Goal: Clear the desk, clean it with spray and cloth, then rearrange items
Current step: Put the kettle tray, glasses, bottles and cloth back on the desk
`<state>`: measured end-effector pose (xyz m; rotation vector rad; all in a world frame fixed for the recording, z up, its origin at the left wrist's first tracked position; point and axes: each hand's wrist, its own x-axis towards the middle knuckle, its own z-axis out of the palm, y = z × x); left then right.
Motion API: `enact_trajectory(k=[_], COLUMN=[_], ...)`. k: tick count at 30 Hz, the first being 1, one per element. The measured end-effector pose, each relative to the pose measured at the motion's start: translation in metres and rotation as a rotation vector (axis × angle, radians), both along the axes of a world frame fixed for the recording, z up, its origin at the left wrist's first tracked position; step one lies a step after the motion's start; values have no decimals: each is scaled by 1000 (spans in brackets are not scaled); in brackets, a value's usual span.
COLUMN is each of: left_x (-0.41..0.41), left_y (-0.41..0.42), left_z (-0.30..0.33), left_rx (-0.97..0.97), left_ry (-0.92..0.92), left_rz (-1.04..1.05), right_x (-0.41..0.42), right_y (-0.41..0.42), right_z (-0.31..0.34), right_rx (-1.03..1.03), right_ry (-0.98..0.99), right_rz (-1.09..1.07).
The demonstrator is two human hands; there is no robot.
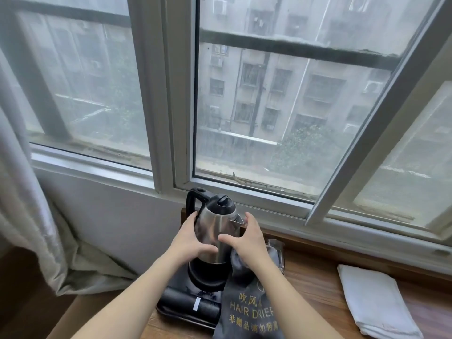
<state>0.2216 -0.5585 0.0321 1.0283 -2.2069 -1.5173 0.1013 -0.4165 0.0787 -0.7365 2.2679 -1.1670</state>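
A steel electric kettle (213, 225) with a black lid and handle stands on its round black base (208, 275), which sits on a black tray (181, 311) at the wooden desk's left end. My left hand (189, 241) curls round the kettle's left side. My right hand (247, 237) curls round its right side, just under the spout. A dark grey hair dryer bag (249, 311) lies over the tray's right part. A folded white cloth (374, 302) lies on the desk (315, 289) to the right.
A black cylinder (190, 305) with a white label lies on the tray's front. A window with a sill runs close behind the desk. A grey curtain (27, 204) hangs at the left and bunches on the floor.
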Motion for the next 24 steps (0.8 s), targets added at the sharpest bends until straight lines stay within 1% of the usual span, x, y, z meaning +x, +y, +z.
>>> enact_trajectory(k=[3, 5, 9, 14, 24], left_x=[-5, -7, -7, -10, 12], left_y=[-2, -5, -10, -9, 10], left_z=[-5, -10, -19, -21, -22], left_rx=[-17, -19, -12, 80, 30], left_ry=[11, 2, 11, 76, 90], left_rz=[-27, -16, -21, -52, -42], right_x=[-4, -7, -10, -10, 10], right_y=[-5, -7, -12, -7, 13], right_z=[-10, -18, -27, -29, -36], right_rx=[2, 13, -14, 2, -27], right_ry=[-73, -80, -57, -62, 34], right_rz=[-21, -22, -1, 49, 45])
